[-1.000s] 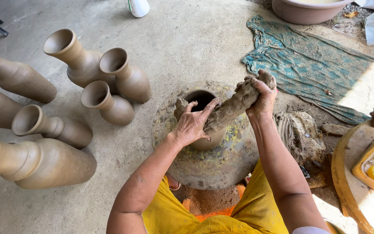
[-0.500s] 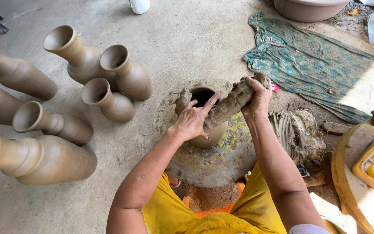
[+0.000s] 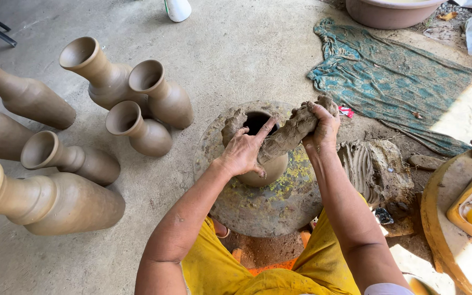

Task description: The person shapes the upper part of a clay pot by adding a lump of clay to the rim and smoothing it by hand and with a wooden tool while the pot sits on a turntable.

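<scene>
Wet brown clay roll (image 3: 288,134) lies across the small pot's (image 3: 263,169) rim, frame centre, on the wheel (image 3: 258,210). Right hand (image 3: 323,125) clenched around the roll; left hand (image 3: 244,153) open, pressing it. White bottle (image 3: 178,8) at 12 o'clock, vases (image 3: 110,82) at 9.

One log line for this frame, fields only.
left hand: on pot rim | right hand: grips clay coil | pot: upright on wheel

unfired brown clay vases (image 3: 105,109) crowd nine o'clock; a teal patterned cloth (image 3: 394,82) lies at two o'clock, a pinkish round basin (image 3: 389,13) at one, a white bottle (image 3: 178,8) at twelve.
</scene>
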